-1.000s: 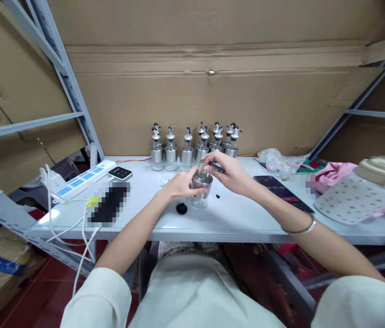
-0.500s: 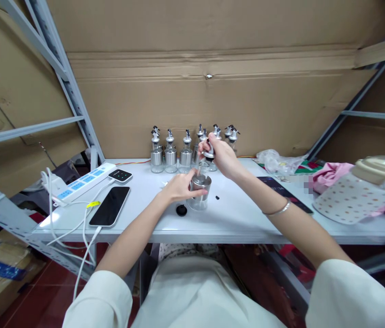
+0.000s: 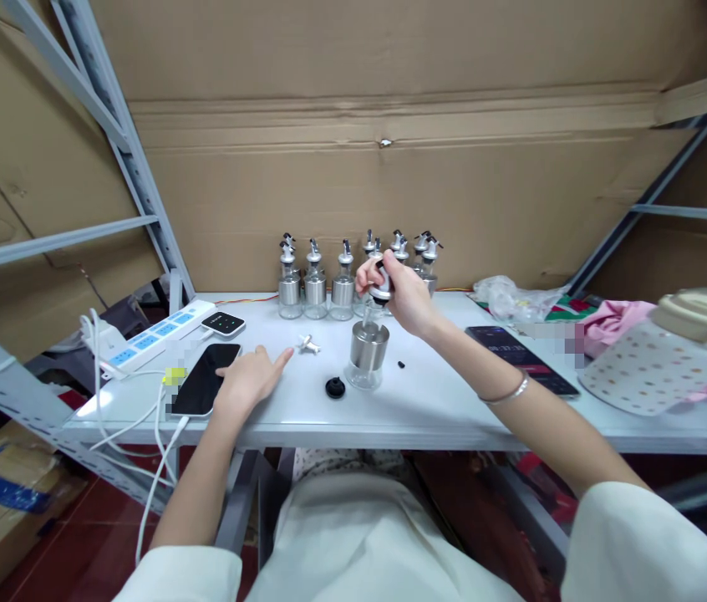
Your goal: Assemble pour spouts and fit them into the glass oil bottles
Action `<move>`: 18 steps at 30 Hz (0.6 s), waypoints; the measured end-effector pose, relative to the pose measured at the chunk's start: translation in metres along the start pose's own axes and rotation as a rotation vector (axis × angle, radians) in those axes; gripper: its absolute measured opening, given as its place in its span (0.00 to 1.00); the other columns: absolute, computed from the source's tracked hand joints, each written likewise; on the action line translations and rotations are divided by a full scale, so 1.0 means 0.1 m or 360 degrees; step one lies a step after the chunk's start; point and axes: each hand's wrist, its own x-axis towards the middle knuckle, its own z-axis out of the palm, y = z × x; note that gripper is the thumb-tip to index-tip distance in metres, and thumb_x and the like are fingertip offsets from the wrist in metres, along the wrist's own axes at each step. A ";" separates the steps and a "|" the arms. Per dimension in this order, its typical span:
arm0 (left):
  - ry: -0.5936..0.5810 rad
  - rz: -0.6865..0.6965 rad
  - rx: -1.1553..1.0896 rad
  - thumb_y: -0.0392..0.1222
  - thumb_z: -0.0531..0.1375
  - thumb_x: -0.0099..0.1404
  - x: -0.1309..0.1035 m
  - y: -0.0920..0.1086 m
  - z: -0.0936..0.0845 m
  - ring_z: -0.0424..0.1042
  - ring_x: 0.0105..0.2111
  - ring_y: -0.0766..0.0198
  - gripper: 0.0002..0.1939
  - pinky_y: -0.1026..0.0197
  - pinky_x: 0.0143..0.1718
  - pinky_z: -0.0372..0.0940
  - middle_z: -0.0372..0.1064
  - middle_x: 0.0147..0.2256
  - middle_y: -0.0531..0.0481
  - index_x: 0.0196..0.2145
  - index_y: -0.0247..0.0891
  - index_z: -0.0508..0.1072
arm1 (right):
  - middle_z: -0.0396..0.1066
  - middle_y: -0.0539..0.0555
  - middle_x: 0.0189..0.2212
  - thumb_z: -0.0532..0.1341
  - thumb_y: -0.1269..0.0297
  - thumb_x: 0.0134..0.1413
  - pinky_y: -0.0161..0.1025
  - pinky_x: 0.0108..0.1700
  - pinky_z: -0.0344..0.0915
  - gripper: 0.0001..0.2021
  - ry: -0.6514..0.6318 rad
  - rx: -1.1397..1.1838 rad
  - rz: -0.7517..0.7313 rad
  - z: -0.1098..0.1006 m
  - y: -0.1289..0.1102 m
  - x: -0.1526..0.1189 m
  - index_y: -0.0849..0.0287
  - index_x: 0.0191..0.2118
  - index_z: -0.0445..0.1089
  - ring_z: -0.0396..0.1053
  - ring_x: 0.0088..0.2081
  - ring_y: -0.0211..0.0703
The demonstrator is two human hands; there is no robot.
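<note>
My right hand [image 3: 404, 288] grips a pourer stopper [image 3: 381, 288] at the mouth of a glass bottle [image 3: 369, 347] with a metal sleeve, which stands upright on the white table [image 3: 429, 418]. Over the right edge of the black-screened phone [image 3: 206, 380], my left hand [image 3: 250, 376] is spread and holds nothing. A black round cap [image 3: 334, 387] lies left of the bottle's base. Between the left hand and the bottle is a small silver piece [image 3: 309, 344]. One tiny black bit [image 3: 401, 364] lies right of the bottle.
Several bottles with pourers [image 3: 314, 284] stand along the cardboard wall [image 3: 234, 192]. At the left are a power strip [image 3: 159, 334], white cables and a small black device [image 3: 224, 323]. Another phone [image 3: 520, 359], plastic wrap [image 3: 513, 297] and a dotted container [image 3: 635, 368] are at the right.
My left hand has let go of the bottle and moved left to the phone, its fingers spreading. The stopper in my right hand has come slightly lower, to the bottle's mouth.
</note>
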 end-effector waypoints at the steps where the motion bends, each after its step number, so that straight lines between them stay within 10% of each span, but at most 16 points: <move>1: -0.0036 -0.0010 -0.0013 0.63 0.38 0.65 0.02 -0.03 0.03 0.66 0.51 0.34 0.38 0.29 0.50 0.52 0.68 0.48 0.23 0.50 0.26 0.67 | 0.63 0.53 0.25 0.46 0.28 0.48 0.40 0.34 0.64 0.31 -0.0051 -0.0003 0.0002 0.01 -0.01 -0.01 0.56 0.19 0.49 0.65 0.30 0.41; 18: -0.0008 -0.0101 0.0052 0.61 0.38 0.65 -0.28 -0.12 0.00 0.69 0.47 0.35 0.36 0.29 0.51 0.49 0.70 0.46 0.25 0.49 0.27 0.67 | 0.61 0.51 0.23 0.50 0.31 0.48 0.38 0.27 0.65 0.30 -0.0110 0.0190 0.0082 0.04 -0.03 -0.04 0.56 0.19 0.50 0.62 0.26 0.38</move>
